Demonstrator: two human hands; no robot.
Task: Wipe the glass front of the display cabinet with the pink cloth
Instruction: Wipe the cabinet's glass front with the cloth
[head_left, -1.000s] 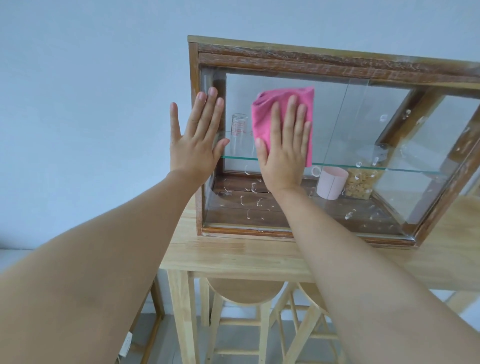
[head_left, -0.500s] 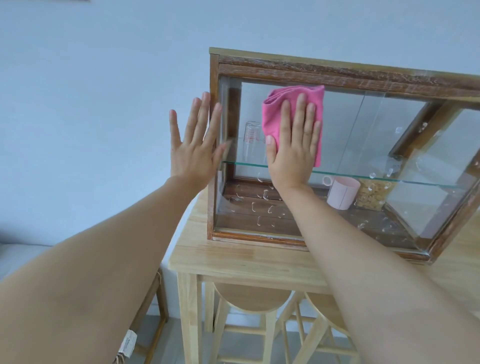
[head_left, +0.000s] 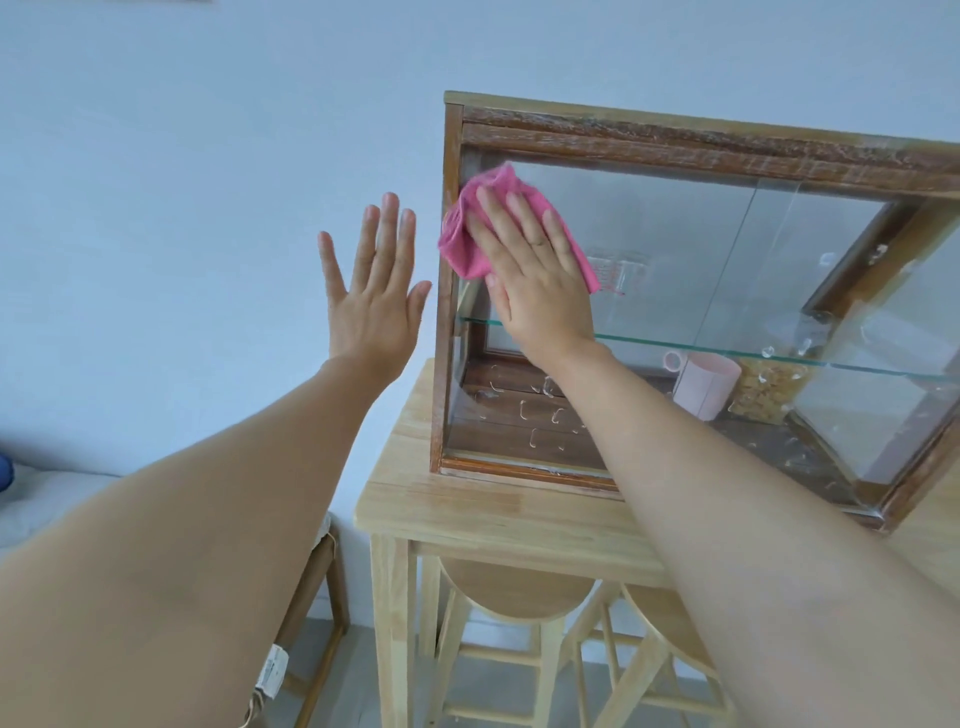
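Note:
The display cabinet (head_left: 675, 140) has a worn brown wooden frame and stands on a light wooden table (head_left: 467, 512). Its glass front (head_left: 675, 249) carries white smears low down. My right hand (head_left: 535, 280) lies flat on the pink cloth (head_left: 462, 244), pressing it against the glass at the upper left corner, beside the left frame post. My left hand (head_left: 371, 296) is open with fingers spread, held in the air just left of the cabinet, apart from the frame.
Inside the cabinet a glass shelf (head_left: 779, 353) spans the middle; below it stand a pink mug (head_left: 706, 384) and a jar of cereal-like pieces (head_left: 763, 395). Two wooden stools (head_left: 514, 597) sit under the table. A pale wall is behind; a wooden chair (head_left: 317, 587) stands at the left.
My right hand slid the pink cloth leftward and up to the glass's top left corner. My left hand came off the cabinet's left frame and now hovers beside it. The view shifted left.

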